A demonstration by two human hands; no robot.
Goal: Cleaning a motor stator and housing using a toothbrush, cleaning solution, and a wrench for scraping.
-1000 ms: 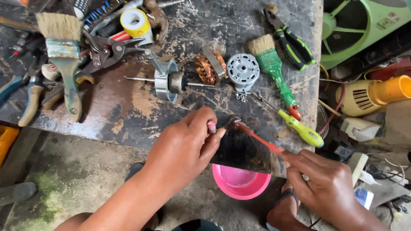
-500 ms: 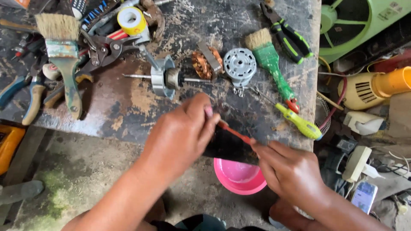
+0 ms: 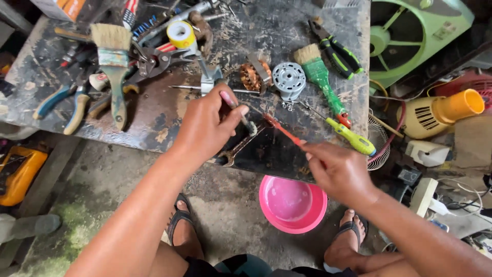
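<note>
My left hand (image 3: 207, 128) is over the dark, oily front part of the workbench (image 3: 154, 128). It pinches a small pink-handled brush (image 3: 237, 110) whose bristles point down at the table. My right hand (image 3: 335, 172) is at the bench's front edge and holds a thin red-handled tool (image 3: 284, 131), its tip aimed toward the brush. A grey wrench (image 3: 238, 149) lies on the table just under my left hand. Behind the hands lie a copper-wound motor core (image 3: 254, 76), a round silver motor cap (image 3: 288, 79) and a shaft with a bracket (image 3: 210, 82).
A pink bowl (image 3: 292, 202) sits on the floor under the bench edge, between my sandalled feet. On the bench lie a green brush (image 3: 320, 77), a yellow-green screwdriver (image 3: 353, 137), pliers (image 3: 338, 48), a wide paintbrush (image 3: 115, 66) and a tape roll (image 3: 181, 33). Fan parts (image 3: 415, 31) are piled to the right.
My hands have come apart. The left hand moved up over the table with the small brush, uncovering the wrench. The right hand drew back to the right with the red tool.
</note>
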